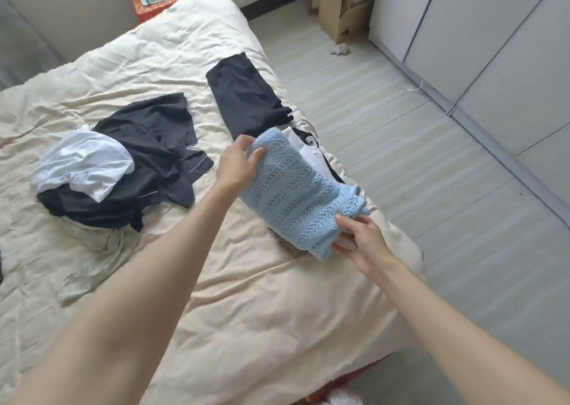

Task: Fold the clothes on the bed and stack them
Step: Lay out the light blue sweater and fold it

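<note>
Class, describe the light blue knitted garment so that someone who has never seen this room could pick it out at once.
Start at the cream-covered bed and go to its right edge, nearest the grey floor. There the left hand and right hand hold the light blue knit top over a white folded item. It is the only blue piece, with an open lacy pattern; the other clothes are plain black or white.

This is a bedroom in a home. A bed (154,65) with a rumpled cream cover fills most of the view, and loose clothes (123,164) lie heaped near its left edge. Beyond its right edge runs a pale tiled floor (401,158), with tall grey wardrobe doors (493,50) along the wall and an open cardboard box (342,7) in the far corner.
</note>
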The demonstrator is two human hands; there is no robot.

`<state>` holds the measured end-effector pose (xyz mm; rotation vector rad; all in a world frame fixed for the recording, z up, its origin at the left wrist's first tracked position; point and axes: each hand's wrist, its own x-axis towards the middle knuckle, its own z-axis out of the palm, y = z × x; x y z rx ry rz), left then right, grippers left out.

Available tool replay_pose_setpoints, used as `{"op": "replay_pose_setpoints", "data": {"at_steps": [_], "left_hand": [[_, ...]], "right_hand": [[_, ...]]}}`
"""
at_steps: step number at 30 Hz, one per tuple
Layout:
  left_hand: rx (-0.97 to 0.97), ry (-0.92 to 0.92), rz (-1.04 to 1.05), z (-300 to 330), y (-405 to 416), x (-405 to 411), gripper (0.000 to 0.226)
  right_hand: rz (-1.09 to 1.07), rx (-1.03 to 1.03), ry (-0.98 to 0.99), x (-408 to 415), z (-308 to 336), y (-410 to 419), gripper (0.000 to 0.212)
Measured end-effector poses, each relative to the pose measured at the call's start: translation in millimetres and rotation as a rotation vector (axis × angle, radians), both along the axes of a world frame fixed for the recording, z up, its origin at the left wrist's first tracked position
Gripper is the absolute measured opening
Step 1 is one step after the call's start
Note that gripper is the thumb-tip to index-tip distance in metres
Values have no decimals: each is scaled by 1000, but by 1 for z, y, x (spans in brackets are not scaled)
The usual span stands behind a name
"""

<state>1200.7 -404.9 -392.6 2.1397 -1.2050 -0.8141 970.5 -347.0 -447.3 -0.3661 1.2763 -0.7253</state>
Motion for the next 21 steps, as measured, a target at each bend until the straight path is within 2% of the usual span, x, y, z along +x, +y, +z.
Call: {"op": "replay_pose_setpoints", "data": {"at_steps": [3,5,11,14,16,18,20,21], "left_hand": [[-37,-146,-69,-14,-54,-4,38],[-31,-204,-101,-33,-79,-7,39],[73,-279,-90,-108,-109,-11,33],[89,-316,-38,-125,-114,-10,34],[-26,-415,-45,-126,-109,-16,32],[-238,-532,-133,-126,-93,-26,30],[-345,-606,-341,-131,-73,-35,33],[-291,-613,-459,-137,-64,-37,38]], "right_hand": [[-63,-5,-27,7,-23,-27,23],[-90,2,-50,10,-42,-38,19],[-118,111,-1,12,-101,-50,31],[-64,111,30,8,-109,-52,29],[-8,36,239,3,-107,-48,34],[4,-163,659,-5,-103,-43,33],[80,-603,995,-11,-97,-43,28],[189,-840,1086,-11,-95,-46,27]]}}
